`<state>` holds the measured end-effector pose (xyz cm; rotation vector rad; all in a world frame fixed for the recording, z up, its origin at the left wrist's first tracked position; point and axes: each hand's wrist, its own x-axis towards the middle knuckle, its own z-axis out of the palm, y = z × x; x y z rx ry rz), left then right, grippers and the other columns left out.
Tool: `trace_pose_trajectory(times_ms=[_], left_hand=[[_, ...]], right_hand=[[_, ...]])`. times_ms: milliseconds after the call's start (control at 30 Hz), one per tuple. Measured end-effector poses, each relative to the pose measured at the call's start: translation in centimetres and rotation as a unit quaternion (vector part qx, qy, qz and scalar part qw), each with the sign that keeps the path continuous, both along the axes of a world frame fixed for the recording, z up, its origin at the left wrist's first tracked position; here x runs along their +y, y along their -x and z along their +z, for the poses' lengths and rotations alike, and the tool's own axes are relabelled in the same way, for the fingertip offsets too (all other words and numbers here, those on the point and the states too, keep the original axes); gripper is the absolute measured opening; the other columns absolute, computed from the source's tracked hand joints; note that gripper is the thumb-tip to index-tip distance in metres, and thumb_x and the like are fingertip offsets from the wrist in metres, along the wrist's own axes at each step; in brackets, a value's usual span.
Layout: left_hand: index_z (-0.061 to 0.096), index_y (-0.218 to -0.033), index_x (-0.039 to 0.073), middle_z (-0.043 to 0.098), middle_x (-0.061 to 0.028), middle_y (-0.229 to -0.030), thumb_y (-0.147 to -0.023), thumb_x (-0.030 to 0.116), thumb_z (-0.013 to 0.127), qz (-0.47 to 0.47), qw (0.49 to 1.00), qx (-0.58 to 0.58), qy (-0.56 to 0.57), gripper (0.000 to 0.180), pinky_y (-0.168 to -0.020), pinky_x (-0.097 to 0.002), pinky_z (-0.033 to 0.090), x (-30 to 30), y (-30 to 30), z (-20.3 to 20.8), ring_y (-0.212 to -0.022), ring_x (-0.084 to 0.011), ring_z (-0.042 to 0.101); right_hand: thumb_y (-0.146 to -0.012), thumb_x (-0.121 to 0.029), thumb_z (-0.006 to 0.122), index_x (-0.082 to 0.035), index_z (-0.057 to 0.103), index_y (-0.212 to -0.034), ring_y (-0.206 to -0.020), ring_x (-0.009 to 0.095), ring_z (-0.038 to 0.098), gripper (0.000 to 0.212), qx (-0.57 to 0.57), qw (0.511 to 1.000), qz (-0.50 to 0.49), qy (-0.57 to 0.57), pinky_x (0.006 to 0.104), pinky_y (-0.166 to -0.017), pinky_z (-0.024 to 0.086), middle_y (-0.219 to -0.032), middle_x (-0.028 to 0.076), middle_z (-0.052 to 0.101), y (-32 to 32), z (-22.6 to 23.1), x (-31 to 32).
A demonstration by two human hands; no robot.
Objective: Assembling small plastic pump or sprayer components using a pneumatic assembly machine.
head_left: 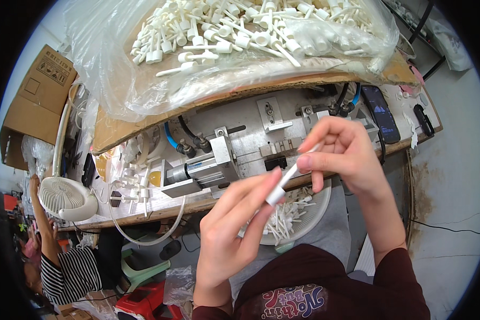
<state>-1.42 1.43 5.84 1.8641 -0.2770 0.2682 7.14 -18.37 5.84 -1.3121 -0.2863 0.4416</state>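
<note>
I hold a white plastic cap with a long thin stem (276, 196) between my two hands, tilted, above a basket. My left hand (230, 226) has its fingers closed around the wide cap end. The tip of the stem is pinched between thumb and fingers of my right hand (342, 154). Below them sits a round white basket (323, 210) holding many similar stemmed pieces (286, 223). Just beyond my hands, a small metal block fixture (280, 146) is mounted on the bench; my fingers are apart from it.
A pneumatic cylinder clamp (200, 169) with hoses stands left of the fixture. Behind it, a cardboard sheet (197, 118) bears a plastic bag and a heap of white stemmed caps (261, 37). A phone (380, 114) lies right. A white fan (68, 198) and another person (72, 272) are at left.
</note>
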Motion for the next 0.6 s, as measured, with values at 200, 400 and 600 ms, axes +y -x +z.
trace_pose_trajectory(times_ms=[200,400,600], left_hand=[[0.071,-0.106,-0.001,0.067,-0.0130,-0.106,-0.070,-0.006,0.077,0.063,0.982,-0.101,-0.147,0.037,-0.070,-0.0289,0.057,0.5,0.0,-1.9,-0.085,-0.0185,0.067],[0.071,-0.100,-0.002,0.069,-0.0091,-0.114,-0.074,0.000,0.074,0.088,0.932,-0.170,-0.309,0.027,-0.070,-0.0297,0.053,-1.2,-1.3,-5.3,-0.081,-0.0207,0.066],[0.072,-0.102,0.000,0.070,-0.0080,-0.114,-0.075,0.003,0.074,0.079,0.917,-0.147,-0.363,0.027,-0.063,-0.0289,0.050,-2.3,-1.4,-6.0,-0.073,-0.0171,0.066]], right_hand=[[-0.077,-0.017,0.080,-0.006,0.069,-0.106,-0.059,0.007,0.051,0.033,-0.447,0.815,-0.169,0.326,0.0219,-0.055,0.043,-0.077,0.001,0.066,-7.6,3.9,2.2],[-0.077,-0.043,0.075,-0.009,0.070,-0.104,-0.092,0.028,0.064,0.044,-0.567,0.598,-0.203,0.528,0.0400,-0.080,0.051,-0.092,0.010,0.067,-12.8,3.1,4.0],[-0.079,-0.029,0.073,-0.008,0.070,-0.102,-0.089,0.027,0.065,0.031,-0.555,0.616,-0.200,0.523,0.0392,-0.078,0.051,-0.088,0.009,0.068,-12.9,2.4,4.4]])
